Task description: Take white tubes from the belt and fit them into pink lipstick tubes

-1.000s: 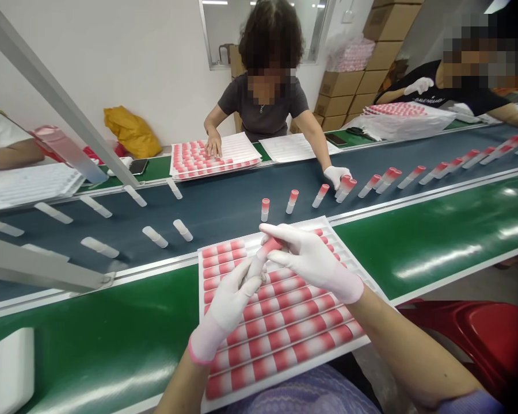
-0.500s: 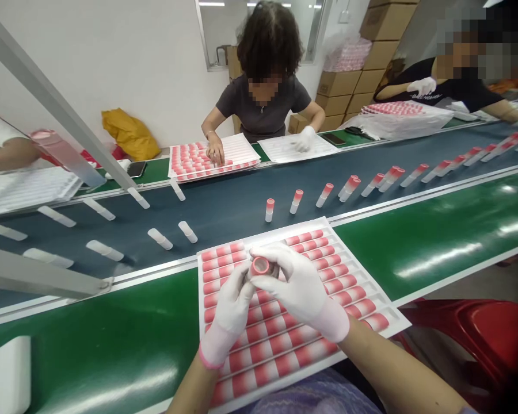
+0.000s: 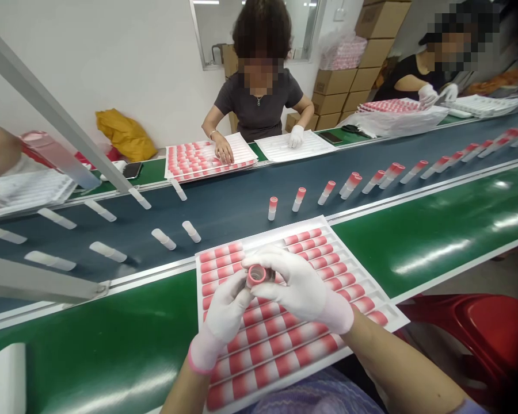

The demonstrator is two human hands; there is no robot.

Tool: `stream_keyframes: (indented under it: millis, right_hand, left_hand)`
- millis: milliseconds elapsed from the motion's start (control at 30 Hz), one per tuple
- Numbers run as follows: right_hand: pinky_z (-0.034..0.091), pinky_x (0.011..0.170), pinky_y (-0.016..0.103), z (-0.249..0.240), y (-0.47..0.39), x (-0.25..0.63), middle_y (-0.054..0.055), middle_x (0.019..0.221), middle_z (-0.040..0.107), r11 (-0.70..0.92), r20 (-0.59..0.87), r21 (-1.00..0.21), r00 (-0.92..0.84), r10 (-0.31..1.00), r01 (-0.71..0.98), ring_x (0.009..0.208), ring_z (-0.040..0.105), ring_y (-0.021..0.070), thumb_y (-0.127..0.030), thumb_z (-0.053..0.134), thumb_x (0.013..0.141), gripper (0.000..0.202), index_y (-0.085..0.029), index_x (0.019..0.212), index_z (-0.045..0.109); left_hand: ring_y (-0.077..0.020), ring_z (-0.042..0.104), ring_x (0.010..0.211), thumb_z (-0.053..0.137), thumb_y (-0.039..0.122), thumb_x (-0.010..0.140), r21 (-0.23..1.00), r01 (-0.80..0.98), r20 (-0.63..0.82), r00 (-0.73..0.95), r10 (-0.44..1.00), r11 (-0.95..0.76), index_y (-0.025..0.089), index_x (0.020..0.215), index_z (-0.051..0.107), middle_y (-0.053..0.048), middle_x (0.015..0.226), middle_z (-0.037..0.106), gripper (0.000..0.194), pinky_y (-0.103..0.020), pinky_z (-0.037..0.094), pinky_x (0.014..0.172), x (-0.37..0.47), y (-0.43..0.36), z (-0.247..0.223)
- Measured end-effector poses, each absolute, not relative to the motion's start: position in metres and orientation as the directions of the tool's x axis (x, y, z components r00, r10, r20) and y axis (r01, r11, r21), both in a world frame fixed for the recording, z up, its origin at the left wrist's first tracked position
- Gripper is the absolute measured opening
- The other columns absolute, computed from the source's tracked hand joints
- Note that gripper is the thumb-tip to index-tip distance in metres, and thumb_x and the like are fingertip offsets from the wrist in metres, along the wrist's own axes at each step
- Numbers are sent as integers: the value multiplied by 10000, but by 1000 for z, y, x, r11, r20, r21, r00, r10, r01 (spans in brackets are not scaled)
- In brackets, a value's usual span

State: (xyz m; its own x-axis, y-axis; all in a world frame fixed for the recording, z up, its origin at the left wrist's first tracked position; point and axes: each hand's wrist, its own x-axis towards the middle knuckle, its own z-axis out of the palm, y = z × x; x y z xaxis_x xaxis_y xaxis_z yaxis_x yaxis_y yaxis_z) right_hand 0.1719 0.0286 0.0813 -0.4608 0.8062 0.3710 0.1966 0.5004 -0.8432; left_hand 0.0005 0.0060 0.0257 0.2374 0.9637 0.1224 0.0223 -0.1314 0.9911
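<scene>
Both of my gloved hands hold one red-rimmed tube (image 3: pixel 256 275), its open end facing up toward me. My left hand (image 3: pixel 228 305) has its fingers closed on the tube's left side. My right hand (image 3: pixel 294 282) wraps round it from the right, thumb and fingers pressed on it. Under them lies a white tray (image 3: pixel 388 316) with rows of red-and-white tubes (image 3: pixel 280 345); the hands hide part of its middle. Beyond the tray, red-topped tubes (image 3: pixel 272 208) stand on the dark belt (image 3: pixel 233 201).
White tubes (image 3: pixel 107 251) stand on the belt at the left, behind a metal bar (image 3: pixel 52 98). Across the belt, a person (image 3: pixel 259 103) works over two trays (image 3: pixel 293 146). Another person (image 3: pixel 418 75) is at the upper right. A red stool (image 3: pixel 492 328) is at the right.
The hands and tube have shifted slightly left and down, and more of the tube's inside shows. Tubes on the belt have moved slightly right. The upper-right person's hands have come together.
</scene>
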Motion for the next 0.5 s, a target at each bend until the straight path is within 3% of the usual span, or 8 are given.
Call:
stream_keyframes:
  millis: [167,233,333,400,500]
  right_hand:
    - [495,707,278,69,26,165,-12,782,590,534,403,-818,-451,797,213,766,568,149,-78,676,822,138,-212,828,642]
    - [505,699,278,60,38,160,-10,815,602,515,396,-828,-421,816,221,757,582,147,-116,657,844,120,-225,895,651]
    - [542,740,287,43,83,152,-2,880,635,406,348,-886,-256,902,225,745,632,141,-215,585,916,183,-226,1098,606]
    - [542,847,302,31,126,147,5,859,649,362,336,-876,-136,932,320,764,654,142,-248,537,945,233,-186,1167,569]
    - [508,941,311,10,185,141,78,1015,668,300,318,-811,-53,947,502,910,653,166,-256,546,928,258,-124,1142,602]
  left_hand:
    - [-222,687,920,670,361,869,997,19,67,227,972,-73,198,1021,685,-56,992,726,224,-318,578,800,7,6,15]
    - [-254,680,1007,750,313,790,993,77,73,176,982,-87,213,1116,651,-70,1089,710,356,-363,578,862,6,13,3]
    - [-305,545,1295,767,270,760,948,291,167,-110,980,-129,249,1345,533,-111,1392,577,631,-461,458,1096,-8,40,-11]
    - [-300,456,1389,706,288,818,890,440,280,-330,902,-115,233,1418,470,-131,1482,493,647,-478,354,1182,-24,65,-15]
    - [-297,407,1425,656,287,854,831,556,339,-489,804,-12,168,1443,431,-165,1508,455,642,-465,305,1210,-43,105,-14]
